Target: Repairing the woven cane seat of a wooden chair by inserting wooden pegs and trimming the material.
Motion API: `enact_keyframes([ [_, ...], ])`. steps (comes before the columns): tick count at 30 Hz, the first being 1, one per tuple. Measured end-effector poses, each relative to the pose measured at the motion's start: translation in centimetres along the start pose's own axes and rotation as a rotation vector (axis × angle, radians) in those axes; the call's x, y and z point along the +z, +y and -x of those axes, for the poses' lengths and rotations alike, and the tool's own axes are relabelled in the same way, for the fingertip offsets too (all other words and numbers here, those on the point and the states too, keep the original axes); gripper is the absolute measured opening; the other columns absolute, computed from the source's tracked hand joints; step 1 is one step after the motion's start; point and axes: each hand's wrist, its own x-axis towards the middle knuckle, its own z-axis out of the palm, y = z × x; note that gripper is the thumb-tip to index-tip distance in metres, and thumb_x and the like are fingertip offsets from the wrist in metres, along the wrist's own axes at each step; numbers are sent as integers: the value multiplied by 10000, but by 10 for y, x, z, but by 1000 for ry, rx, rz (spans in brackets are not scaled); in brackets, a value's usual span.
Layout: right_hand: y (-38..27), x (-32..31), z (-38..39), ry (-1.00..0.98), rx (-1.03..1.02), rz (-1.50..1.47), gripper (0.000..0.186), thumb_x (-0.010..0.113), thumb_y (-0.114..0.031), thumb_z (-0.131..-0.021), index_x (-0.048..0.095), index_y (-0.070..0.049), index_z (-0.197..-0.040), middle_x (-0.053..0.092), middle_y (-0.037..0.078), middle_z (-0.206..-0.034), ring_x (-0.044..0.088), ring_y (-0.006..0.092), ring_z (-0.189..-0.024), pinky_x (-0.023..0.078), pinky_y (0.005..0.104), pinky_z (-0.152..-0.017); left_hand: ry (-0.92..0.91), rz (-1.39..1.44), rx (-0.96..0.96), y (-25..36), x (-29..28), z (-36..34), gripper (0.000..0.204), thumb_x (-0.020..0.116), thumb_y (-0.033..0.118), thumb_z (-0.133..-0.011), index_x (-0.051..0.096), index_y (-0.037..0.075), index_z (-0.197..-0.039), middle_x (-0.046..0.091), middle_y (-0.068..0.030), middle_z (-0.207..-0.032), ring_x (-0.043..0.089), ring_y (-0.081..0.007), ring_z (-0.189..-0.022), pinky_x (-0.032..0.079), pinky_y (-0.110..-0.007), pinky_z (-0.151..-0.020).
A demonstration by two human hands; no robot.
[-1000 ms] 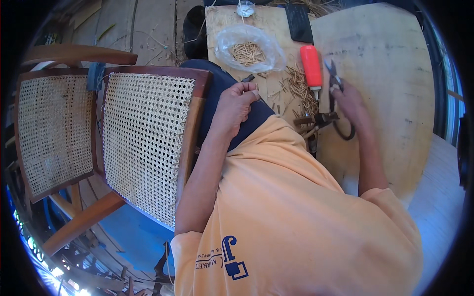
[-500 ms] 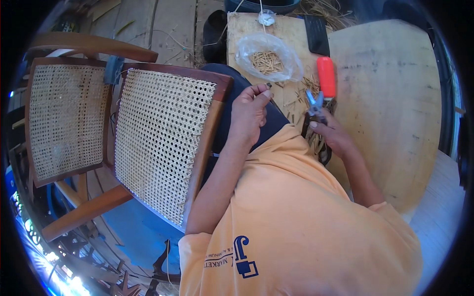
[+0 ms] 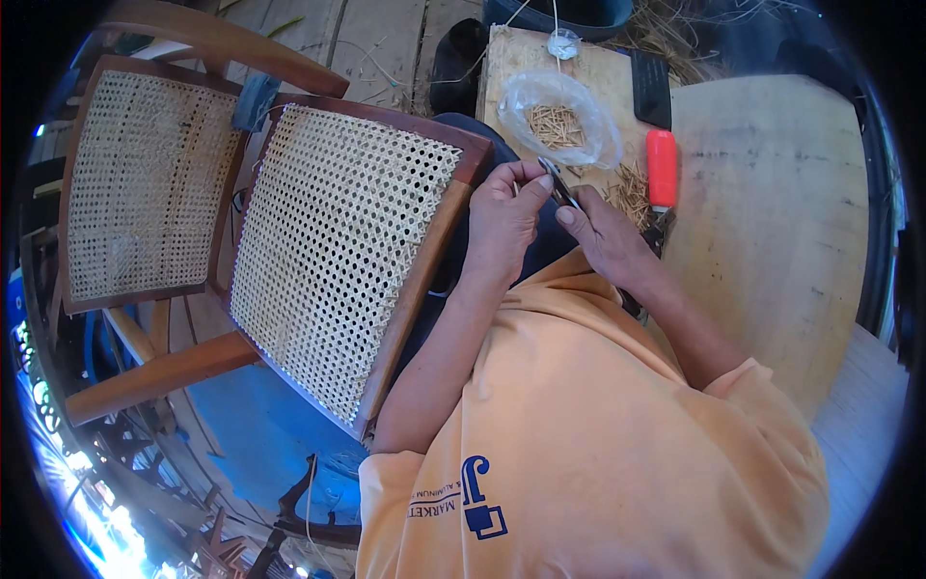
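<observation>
My right hand (image 3: 608, 236) grips a pair of pliers (image 3: 562, 185) by the handles, with the metal jaws pointing up and left. My left hand (image 3: 502, 232) is closed in a pinch, its thumb and forefinger right at the plier jaws. What it pinches is small and mostly hidden. Left of my arm stands a wooden chair whose woven cane seat (image 3: 338, 241) has a reddish-brown frame. Beyond my hands an open clear plastic bag (image 3: 606, 140) holds many short wooden pegs (image 3: 555, 125). More loose pegs (image 3: 629, 188) lie beside it.
A red-handled tool (image 3: 662, 166) lies right of the pegs, near a black flat object (image 3: 651, 87). A large curved wooden panel (image 3: 767, 212) fills the right side. A blue tub (image 3: 593, 17) stands at the far edge. The chair's cane backrest (image 3: 145, 193) is at the left.
My right hand has moved up and left, bringing the pliers to my left fingertips. My left hand still pinches. The view has shifted, so the chair and table appear farther right.
</observation>
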Motion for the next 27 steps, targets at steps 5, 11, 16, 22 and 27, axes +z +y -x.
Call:
enact_keyframes([
  [5,-7,4,-3,99,-187,-49,439,434,-400,-899,462,25,-1008,558,247,-834,558,390,-804,423,421,-689,-26,-2,37,1,-6,3,135,597,52,-803,539,26,-922,560,-2,-743,429,-16,-492,333,-148,-417],
  [11,-6,14,1,99,-162,-7,521,375,-471,-903,467,15,-1065,542,233,-805,553,358,-771,420,405,-692,-18,-64,130,1,-10,11,132,590,17,-797,551,-6,-920,557,-22,-820,512,-59,-735,425,-186,-686],
  [16,1,11,-3,51,67,119,483,422,-459,-885,491,1,-1019,552,233,-810,564,361,-782,425,424,-692,15,-231,134,10,-23,18,134,574,47,-808,545,12,-934,500,34,-734,426,-13,-571,356,-161,-492],
  [22,65,23,-30,149,110,631,407,511,-403,-830,516,-52,-1037,550,160,-1003,536,303,-938,415,426,-767,4,-36,85,35,-32,16,109,559,68,-815,526,63,-918,545,-2,-736,329,-8,-398,261,-154,-348],
  [27,76,29,-45,141,41,684,430,544,-400,-802,508,-81,-1089,529,119,-1065,487,280,-1039,387,413,-840,3,-34,51,40,-45,8,97,570,86,-816,531,63,-902,594,-35,-806,335,-2,-395,263,-156,-343],
])
